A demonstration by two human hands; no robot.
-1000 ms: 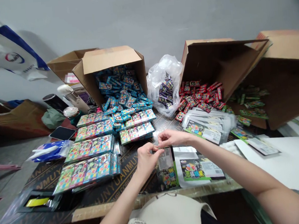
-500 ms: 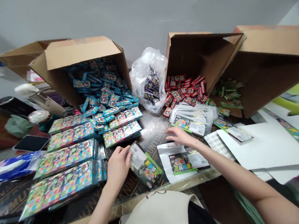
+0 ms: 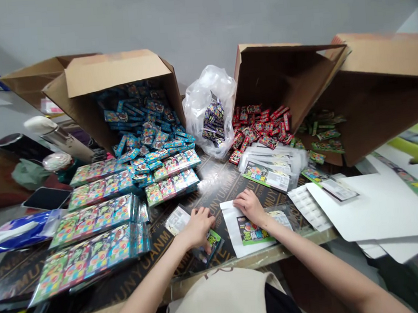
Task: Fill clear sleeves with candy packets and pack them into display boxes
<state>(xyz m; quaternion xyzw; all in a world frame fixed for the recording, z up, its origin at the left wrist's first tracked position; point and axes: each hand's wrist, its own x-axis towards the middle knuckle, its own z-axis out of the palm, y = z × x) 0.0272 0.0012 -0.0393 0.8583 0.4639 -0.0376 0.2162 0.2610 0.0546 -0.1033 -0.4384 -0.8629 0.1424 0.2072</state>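
My left hand (image 3: 199, 228) is curled over a black and green printed plastic pouch (image 3: 178, 220), thumb and fingers around its right part. Much of that pouch lies under the hand. My right hand (image 3: 251, 207) has its bent fingertips at the upper left edge of a second printed pouch (image 3: 256, 234), its fingers close together. This pouch lies on a white sheet (image 3: 231, 227) at the table's front edge. Behind the right hand is a fanned stack of similar pouches (image 3: 268, 176) with white sheets.
Shrink-wrapped candy packs (image 3: 93, 255) stand in rows at left. Cartons hold blue packets (image 3: 148, 118), red packets (image 3: 260, 123) and green packets (image 3: 328, 135). Between them sits a clear bag (image 3: 208, 84) of purple packets. White cards (image 3: 372, 206) and a label sheet (image 3: 309, 209) lie at right.
My left hand has moved right onto the loose pouch, which has turned and shifted slightly left. My right hand has come down and nearer to the pouch on the white sheet.
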